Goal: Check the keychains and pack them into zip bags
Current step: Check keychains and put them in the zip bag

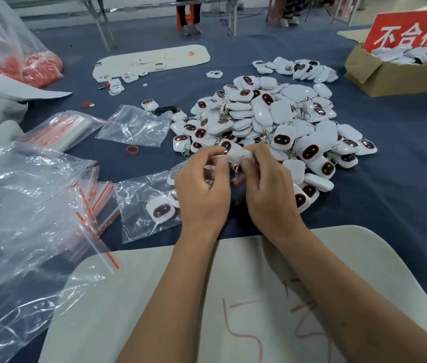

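Hands are raised together above the blue table (390,205); one white keychain (229,150) is pinched between the curled fingers of the left hand (202,189) and the right hand (267,189); the keychain pile (272,119) lies just beyond them; a filled zip bag (149,205) lies left of the left hand; empty zip bags (97,200) are stacked further left.

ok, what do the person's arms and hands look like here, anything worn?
Both forearms are bare as far as the frame shows: no sleeves, gloves, watch or rings visible. The left hand and right hand show uncovered fingers. The only marking is a small dark speck on the right forearm, too small to identify.
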Motion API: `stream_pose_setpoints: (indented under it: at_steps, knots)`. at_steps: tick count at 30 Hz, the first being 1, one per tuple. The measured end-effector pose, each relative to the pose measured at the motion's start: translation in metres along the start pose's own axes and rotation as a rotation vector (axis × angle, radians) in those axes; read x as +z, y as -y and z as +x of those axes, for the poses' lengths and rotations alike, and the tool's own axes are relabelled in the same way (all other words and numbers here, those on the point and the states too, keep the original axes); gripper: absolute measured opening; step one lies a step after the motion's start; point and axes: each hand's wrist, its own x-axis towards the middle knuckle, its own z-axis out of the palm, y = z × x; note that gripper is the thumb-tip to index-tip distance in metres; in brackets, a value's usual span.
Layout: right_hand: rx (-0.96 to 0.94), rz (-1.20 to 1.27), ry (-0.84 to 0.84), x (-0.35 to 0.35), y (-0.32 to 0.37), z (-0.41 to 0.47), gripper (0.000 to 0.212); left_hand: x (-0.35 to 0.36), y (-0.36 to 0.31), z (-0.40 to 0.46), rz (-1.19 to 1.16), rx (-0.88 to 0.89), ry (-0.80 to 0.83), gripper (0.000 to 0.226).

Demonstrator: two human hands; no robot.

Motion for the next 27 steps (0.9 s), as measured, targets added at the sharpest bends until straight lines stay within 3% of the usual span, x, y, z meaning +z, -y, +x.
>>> stream_pose_setpoints:
  at_steps: [5,11,14,18,22,27]
  knots:
    - [0.158,0.051,0.05,0.001,-0.008,0.0,0.024,-0.001,0.002,0.002,-0.032,-0.053,0.043,0.019]
    - [0.241,0.395,-0.032,-0.006,-0.01,0.004,0.009,0.0,0.005,0.005,-0.059,-0.143,0.121,0.032]
    - [0.304,0.54,-0.008,-0.005,-0.01,0.005,0.019,0.001,0.004,0.004,-0.097,-0.169,0.153,0.028]
    - [0.313,0.503,-0.016,-0.004,-0.013,0.005,0.012,-0.001,0.005,0.006,-0.202,-0.239,0.139,0.011]
    - [0.332,0.52,0.041,-0.005,-0.011,0.005,0.027,-0.003,0.007,0.006,-0.196,-0.248,0.18,0.014]
    - [0.354,0.527,0.046,-0.006,-0.011,0.005,0.027,-0.003,0.008,0.007,-0.256,-0.335,0.195,0.017]
